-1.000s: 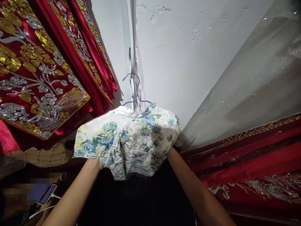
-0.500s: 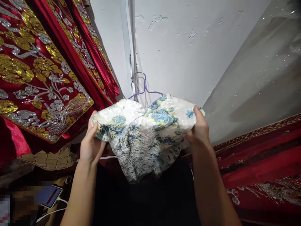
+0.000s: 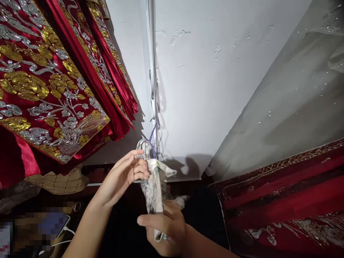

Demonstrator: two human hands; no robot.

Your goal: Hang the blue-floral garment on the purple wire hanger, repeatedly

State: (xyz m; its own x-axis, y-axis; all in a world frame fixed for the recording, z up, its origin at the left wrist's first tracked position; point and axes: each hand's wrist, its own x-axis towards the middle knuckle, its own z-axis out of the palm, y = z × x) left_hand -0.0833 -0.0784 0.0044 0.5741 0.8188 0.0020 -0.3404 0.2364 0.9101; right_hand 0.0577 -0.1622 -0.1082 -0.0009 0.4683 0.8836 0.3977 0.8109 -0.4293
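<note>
The patterned garment [image 3: 159, 188] is already on its purple hanger [image 3: 152, 138], edge-on before the white wall [image 3: 199, 107], not yet let go: the right hand [image 3: 168, 227] grips its near end; the left hand [image 3: 125, 175] curls beside it, whether grasping I can't tell.

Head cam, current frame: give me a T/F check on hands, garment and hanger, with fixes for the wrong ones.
1. The right hand grips the floral garment. True.
2. The floral garment is spread wide and flat. False: it is gathered narrow.
3. The left hand shows higher in the picture than the right hand. True.
4. A purple hanger shows at the floral garment's upper end. True.
5. The left hand is a tight fist. False: it is partly open.
6. The right hand grips the purple hanger's hook. False: it is well below.
</note>
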